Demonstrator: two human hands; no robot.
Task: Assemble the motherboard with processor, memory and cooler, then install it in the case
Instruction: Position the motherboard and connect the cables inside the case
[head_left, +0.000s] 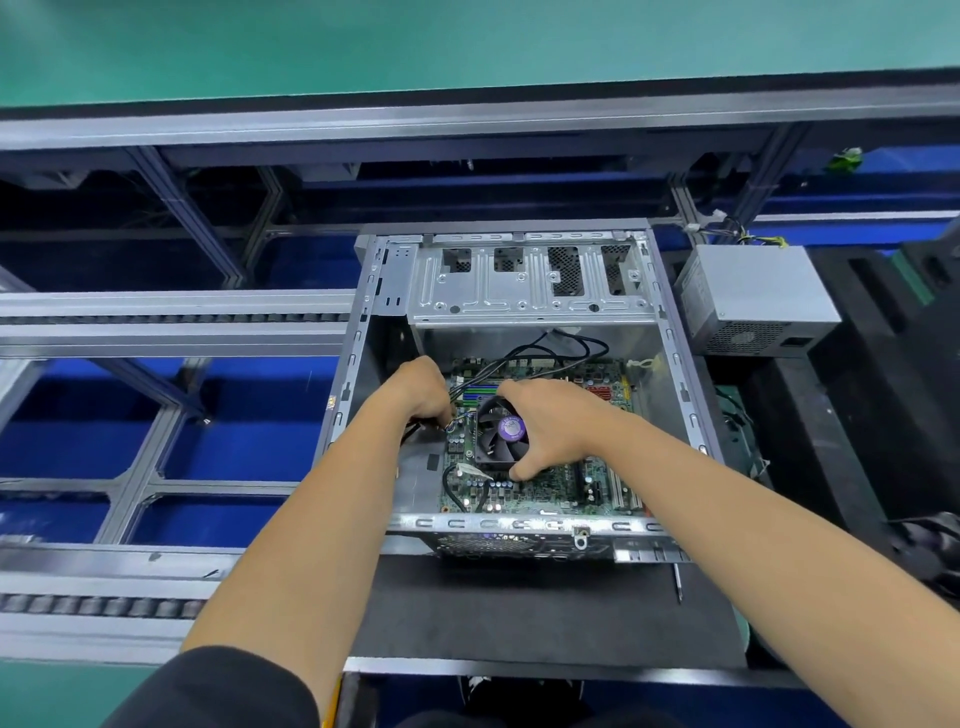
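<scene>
Both hands reach into the open case (358, 332), where the motherboard (550, 493) lies flat on its floor. Right hand (550, 423) grasps the cooler (501, 431) mid-board, fingers curled round its edges. Left hand (423, 392) pinches thin wires (460, 421) at the board's left edge.

A bare sheet-metal case (675, 332) is showing a dull silver, stamped and perforated finish. Inside it, a green motherboard (550, 493) is looking matt, and the cooler (501, 431) is showing black plastic blades with a glossy purple sticker. Rubbery black cables (566, 345) are lying smooth. The power supply (748, 296) is appearing as grey brushed metal. The mat (519, 608) is looking dark and matt.
</scene>
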